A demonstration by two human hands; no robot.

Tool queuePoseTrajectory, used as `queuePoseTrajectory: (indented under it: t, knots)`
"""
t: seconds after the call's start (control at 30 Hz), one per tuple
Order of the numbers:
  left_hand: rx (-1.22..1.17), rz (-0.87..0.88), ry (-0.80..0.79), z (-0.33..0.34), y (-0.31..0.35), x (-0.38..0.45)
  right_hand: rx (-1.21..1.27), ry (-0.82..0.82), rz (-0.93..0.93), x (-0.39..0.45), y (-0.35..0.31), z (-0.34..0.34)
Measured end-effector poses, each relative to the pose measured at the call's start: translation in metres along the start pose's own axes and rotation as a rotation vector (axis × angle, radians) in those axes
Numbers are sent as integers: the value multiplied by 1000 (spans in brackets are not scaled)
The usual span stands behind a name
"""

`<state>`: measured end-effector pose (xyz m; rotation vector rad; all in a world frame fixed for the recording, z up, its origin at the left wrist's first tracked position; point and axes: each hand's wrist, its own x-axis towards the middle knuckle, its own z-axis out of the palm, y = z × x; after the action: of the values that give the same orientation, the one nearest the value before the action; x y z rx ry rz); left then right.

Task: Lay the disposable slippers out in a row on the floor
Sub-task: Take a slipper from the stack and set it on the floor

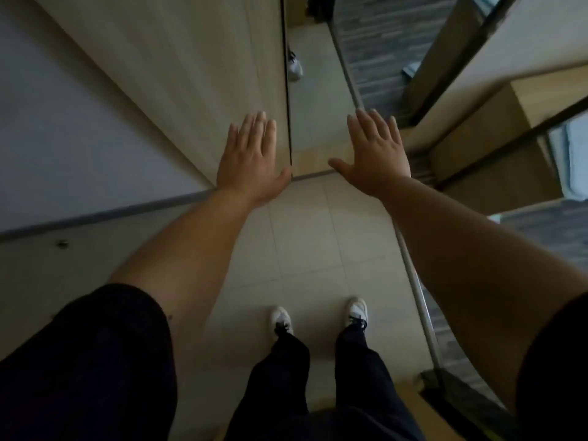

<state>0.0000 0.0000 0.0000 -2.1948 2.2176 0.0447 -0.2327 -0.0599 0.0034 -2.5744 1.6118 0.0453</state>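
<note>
No disposable slippers show in the head view. My left hand is stretched out in front of me, flat, fingers apart, holding nothing, in front of a pale wooden panel. My right hand is held out the same way, flat and spread, empty, in front of a mirror that stands next to the panel. Both palms face away from me. Below them lies the pale tiled floor, where I stand in white sneakers and dark trousers.
A grey-white wall with a dark skirting runs along the left. A metal strip divides the tiles from grey patterned carpet on the right. Wooden furniture with dark edges stands at the right. The mirror reflects a sneaker.
</note>
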Motion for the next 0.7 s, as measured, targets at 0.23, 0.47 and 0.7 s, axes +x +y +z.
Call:
queuePoseTrajectory:
  t: [0.23,0.47,0.7]
  knots:
    - [-3,158,-46,32,43,6,20,-31,124,-44,22,30]
    - [5,286,-51,32,108,23,35,-9,247,-74,70,32]
    - [8,383,-37,25,180,59,43,20,357,-100,141,26]
